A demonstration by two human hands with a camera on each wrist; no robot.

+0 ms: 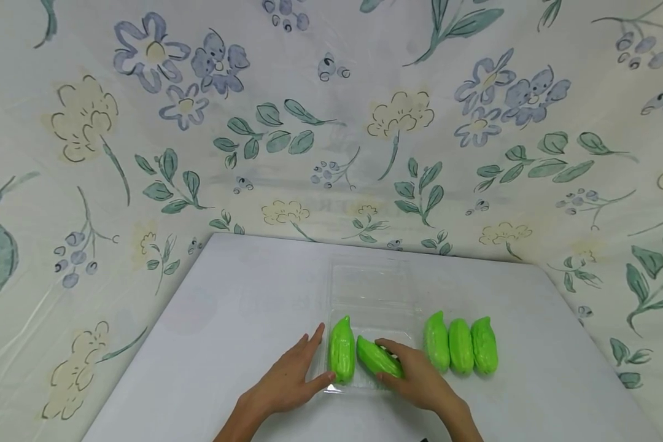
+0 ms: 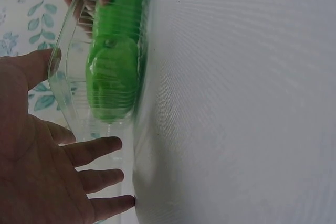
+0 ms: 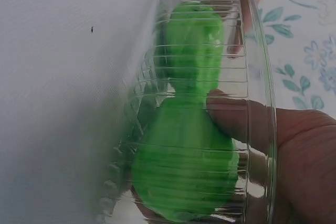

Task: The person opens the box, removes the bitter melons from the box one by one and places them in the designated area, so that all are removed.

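A clear plastic clamshell box (image 1: 400,336) lies with its lid (image 1: 371,285) folded back. Along its left side one glossy green gourd-like vegetable (image 1: 341,353) stands lengthwise, stem end away from me. My right hand (image 1: 422,379) grips a second green gourd (image 1: 377,359) inside the box, thumb on the near side and fingers over the far side. That gourd lies slanted, and the right wrist view shows it through the ribbed wall. My left hand (image 1: 290,379) is spread at the box's left side, its thumb (image 2: 44,66) touching the clear rim and its other fingers straight.
Several more green gourds (image 1: 461,347) lie side by side on the white table (image 1: 243,294), right of the box. Behind the table hangs a floral cloth (image 1: 342,123), which also runs down both sides.
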